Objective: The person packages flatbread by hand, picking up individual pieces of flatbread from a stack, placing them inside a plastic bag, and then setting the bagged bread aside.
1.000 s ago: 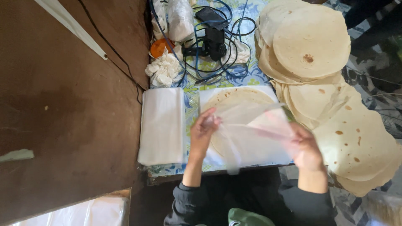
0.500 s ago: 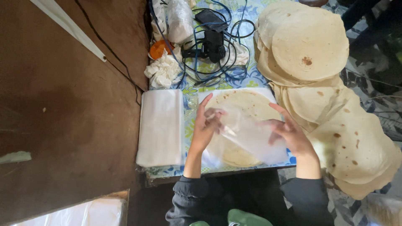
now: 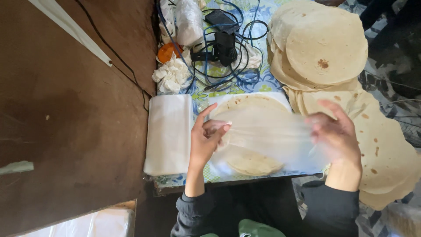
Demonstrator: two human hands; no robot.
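Head view shows a clear plastic bag (image 3: 272, 136) stretched between both hands over a flatbread (image 3: 250, 136) that lies on a white sheet at the near edge of the table (image 3: 210, 90). The left hand (image 3: 206, 140) pinches the bag's left edge between thumb and fingers; the right hand (image 3: 335, 129) grips the right edge with fingers curled. Judging by this, the bag is being pulled open, and the mouth needs to part wider than the flatbread beneath. Left of the flatbread, just beside it, lies a stack of white bags (image 3: 169, 134). Right of it, large piles of flatbreads (image 3: 324, 48) overlap and crowd that side. Beyond it sit tangled blue cables (image 3: 228, 48), a crumpled tissue (image 3: 171, 77) and an orange lid (image 3: 165, 52).
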